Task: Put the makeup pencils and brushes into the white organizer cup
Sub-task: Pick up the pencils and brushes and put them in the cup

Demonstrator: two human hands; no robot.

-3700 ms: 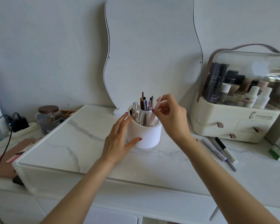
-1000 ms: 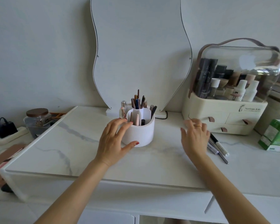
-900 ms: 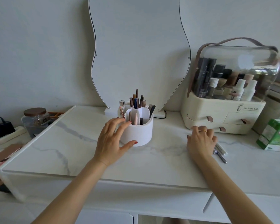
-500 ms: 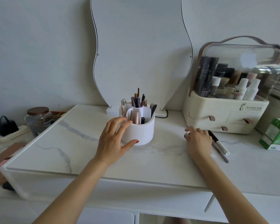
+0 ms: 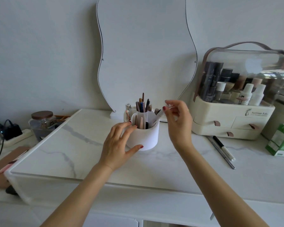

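The white organizer cup (image 5: 146,136) stands mid-table, holding several pencils and brushes upright. My left hand (image 5: 118,145) rests against the cup's left side, fingers spread around it. My right hand (image 5: 179,122) hovers at the cup's right rim, thumb and forefinger pinching the top of a pale pencil (image 5: 159,114) that slants down into the cup. A black-and-white pen (image 5: 223,147) and a thin grey pencil (image 5: 222,154) lie side by side on the table to the right.
A cream cosmetics case (image 5: 234,123) with a clear lid stands at the back right, a green box (image 5: 282,141) beside it. A wavy mirror (image 5: 144,46) leans behind the cup. A lidded glass jar (image 5: 42,122) and cables sit at the left.
My right hand picked a pale pencil from the group on the right and carried it up and left to the cup's rim. My left hand stayed on the cup.
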